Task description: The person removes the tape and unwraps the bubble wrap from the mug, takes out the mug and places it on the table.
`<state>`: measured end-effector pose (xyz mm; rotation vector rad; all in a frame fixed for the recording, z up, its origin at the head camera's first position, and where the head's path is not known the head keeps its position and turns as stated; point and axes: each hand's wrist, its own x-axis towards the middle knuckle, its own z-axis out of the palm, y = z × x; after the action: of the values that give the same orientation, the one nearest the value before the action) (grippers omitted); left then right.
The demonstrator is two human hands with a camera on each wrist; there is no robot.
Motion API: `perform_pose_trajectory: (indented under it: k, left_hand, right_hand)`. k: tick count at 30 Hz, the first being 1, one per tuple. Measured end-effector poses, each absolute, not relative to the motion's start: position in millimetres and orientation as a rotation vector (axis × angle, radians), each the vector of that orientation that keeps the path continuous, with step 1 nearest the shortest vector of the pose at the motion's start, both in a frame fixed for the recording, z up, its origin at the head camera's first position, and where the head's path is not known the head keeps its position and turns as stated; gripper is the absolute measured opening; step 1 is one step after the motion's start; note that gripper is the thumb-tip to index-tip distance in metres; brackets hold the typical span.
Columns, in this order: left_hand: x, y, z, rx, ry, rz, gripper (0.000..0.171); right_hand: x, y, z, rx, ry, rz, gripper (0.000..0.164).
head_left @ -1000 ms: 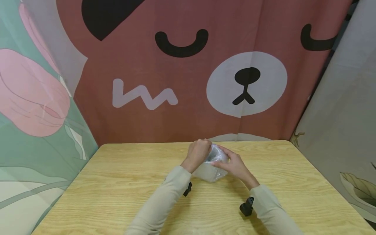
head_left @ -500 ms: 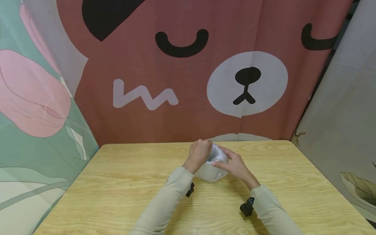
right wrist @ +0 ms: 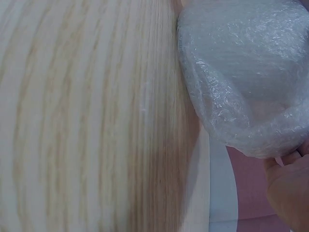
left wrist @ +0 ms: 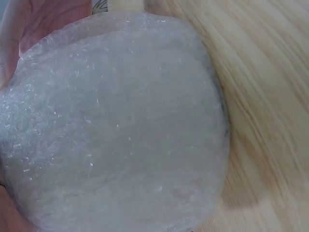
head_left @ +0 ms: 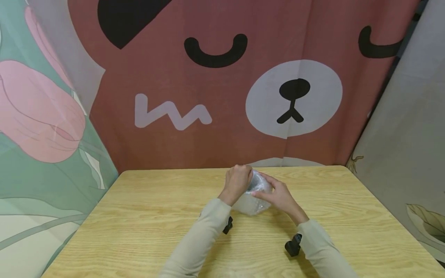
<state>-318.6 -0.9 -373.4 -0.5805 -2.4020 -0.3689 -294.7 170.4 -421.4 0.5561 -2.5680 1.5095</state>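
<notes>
Judged step: working at the wrapping of 1 bubble-wrapped bundle [head_left: 251,202]. Whether the film [right wrist: 217,101] is going on or coming off, cannot tell; contents likewise, the layers being too cloudy.

Left hand [head_left: 238,181]: at the bundle's upper left, back of the hand toward the head camera, fingers bent in tight. It appears to grip the film's edge; fingertips hidden. Right hand [head_left: 281,197]: on the bundle's right side, thumb on the near face, fingers round the far one, a half-open span with the bundle held inside it.

Position: bundle sits between the 2 hands, touched by both, over the far part of the wooden table [head_left: 132,231] and in front of the patterned curtain [head_left: 222,146]. Cannot tell whether its underside rests on the wood. Right wrist view shows a loose-looking fold, with bent fingers at the wrap's edge.

Next move, my reading: calls for the right hand to steady the bundle while the left works the film; a hard tug could twist it out of the right's light hold.
</notes>
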Motion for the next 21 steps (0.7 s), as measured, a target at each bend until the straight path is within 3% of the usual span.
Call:
perform_pose_trajectory:
  k: [21]
  left_hand:
    - [-319.4, 0.9, -377.3, -0.496, -2.322, -0.508, 0.01]
  right_hand:
    - [-295.1, 171.6, -420.3, 0.583, -2.583, 1.459, 0.079]
